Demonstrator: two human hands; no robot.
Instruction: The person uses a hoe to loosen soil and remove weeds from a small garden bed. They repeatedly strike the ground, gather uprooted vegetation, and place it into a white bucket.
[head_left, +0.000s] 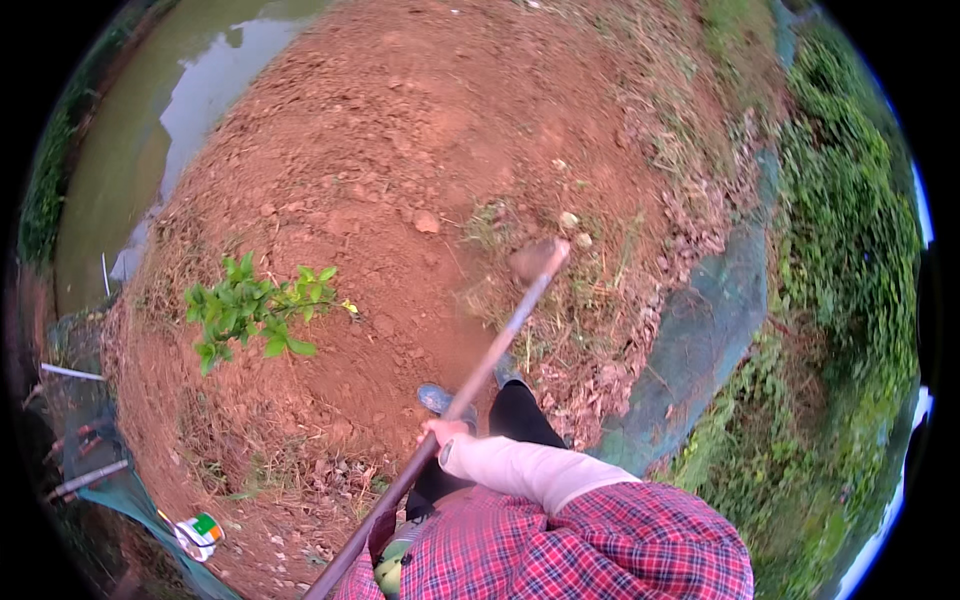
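My right hand, at the end of a pale sleeve, is closed around the long handle of a hoe. The handle runs from the bottom left up to a blurred hoe head over weeds and reddish-brown soil. My left hand is out of view. Two shoes show near the handle: a blue one to its left and another to its right. A small leafy green plant stands in the bare soil on the left.
Green netting borders the right side, with dense vines beyond. Murky water lies at upper left. A white container with green and orange sits by netting at lower left. Pale lumps lie near the hoe head.
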